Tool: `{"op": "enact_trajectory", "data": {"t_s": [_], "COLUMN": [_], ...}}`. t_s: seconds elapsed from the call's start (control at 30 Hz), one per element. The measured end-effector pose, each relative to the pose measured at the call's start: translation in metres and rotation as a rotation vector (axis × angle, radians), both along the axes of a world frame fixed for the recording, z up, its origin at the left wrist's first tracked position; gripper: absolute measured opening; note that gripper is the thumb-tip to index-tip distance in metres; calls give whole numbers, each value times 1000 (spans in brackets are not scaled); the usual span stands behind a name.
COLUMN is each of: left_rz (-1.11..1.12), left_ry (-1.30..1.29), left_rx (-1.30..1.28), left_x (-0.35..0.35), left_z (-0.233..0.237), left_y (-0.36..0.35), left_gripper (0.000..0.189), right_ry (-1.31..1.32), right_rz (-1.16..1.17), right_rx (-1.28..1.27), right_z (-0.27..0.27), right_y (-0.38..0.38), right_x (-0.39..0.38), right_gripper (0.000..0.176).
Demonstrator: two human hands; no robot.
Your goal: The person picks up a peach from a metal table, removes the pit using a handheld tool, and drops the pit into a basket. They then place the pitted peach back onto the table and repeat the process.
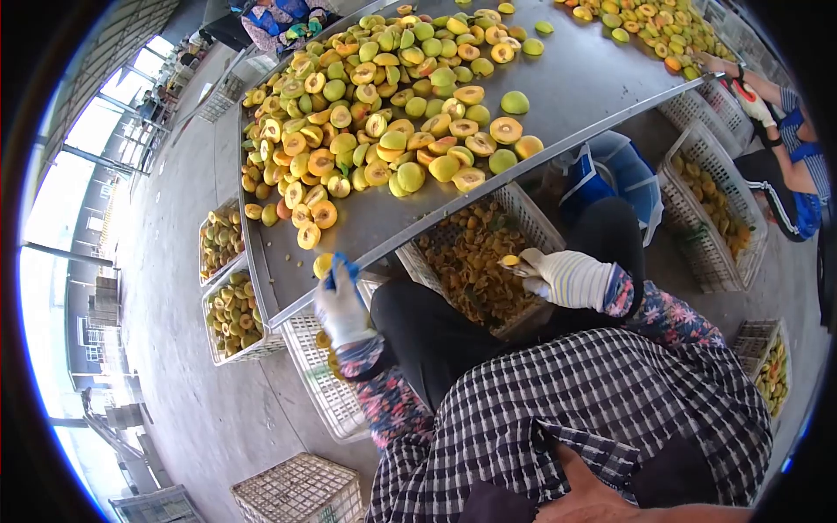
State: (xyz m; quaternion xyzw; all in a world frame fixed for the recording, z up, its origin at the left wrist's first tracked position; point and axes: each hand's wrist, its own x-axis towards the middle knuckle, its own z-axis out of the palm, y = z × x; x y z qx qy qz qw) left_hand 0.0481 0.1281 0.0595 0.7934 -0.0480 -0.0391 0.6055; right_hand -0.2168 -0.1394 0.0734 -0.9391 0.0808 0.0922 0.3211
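Observation:
My left hand (343, 307), in a white glove with blue material at the fingertips, is closed on a yellow peach half (323, 265) at the near left corner of the metal table (349, 231). In a striped pale glove, my right hand (567, 277) has its fingers pinched over a white crate (545, 228) of brownish-orange scraps (475, 266). A small yellow piece (510, 261) shows at those fingertips; I cannot tell whether a tool is with it. Halved peaches (384, 122), green-skinned with orange flesh, lie heaped across the table beyond my hands.
A white crate (324, 383) stands under my left arm. More fruit crates (234, 315) line the table's left side. A blue-lined bucket (623, 179) sits by my knee. Co-workers are at the right (789, 144) and far side (279, 19). An upturned crate (298, 490) lies behind left.

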Motion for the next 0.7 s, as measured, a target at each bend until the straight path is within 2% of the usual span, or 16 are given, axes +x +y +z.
{"op": "enact_trajectory", "data": {"t_s": [0.03,0.07,0.1,0.13,0.23,0.3,0.33,0.37,0.4,0.43,0.53,0.6,0.7], "left_rz": [21,1,16,32,-135,-250,-346,-422,-506,-575,-659,-670,-616], "left_ry": [-132,-55,-137,-219,-610,-389,-469,-634,-494,-535,-484,-477,-377], "left_rx": [471,688,634,578,557,490,533,552,523,539,889,1004,959], "left_x": [7,5,9,14,39,44,35,45,46,55,50,52,50], "left_z": [10,31,26,19,6,10,24,11,12,0,-6,-21,-21], "left_y": [20,27,32,36,9,-42,-67,-90,-112,-132,-177,-193,-198], "left_gripper": [30,32,34,36,38,39,43,45,47,49,65,76,78], "right_ry": [45,91,62,47,-5,-60,-10,41,93,167,172,22,-234], "right_rz": [-10,-19,3,8,7,-18,-22,-25,-29,-34,-62,-116,-128], "right_rx": [-65,-129,-193,-218,-299,-358,-361,-365,-370,-380,-305,-215,-105], "right_z": [4,4,-1,-2,-8,-29,-24,-15,-6,0,2,-2,-24], "right_y": [0,0,0,2,4,2,3,6,9,11,10,9,3], "right_x": [-4,-8,-9,-8,-7,-7,-5,-2,1,4,3,0,-6], "right_gripper": [44,48,56,56,54,49,52,55,58,59,57,53,54]}}
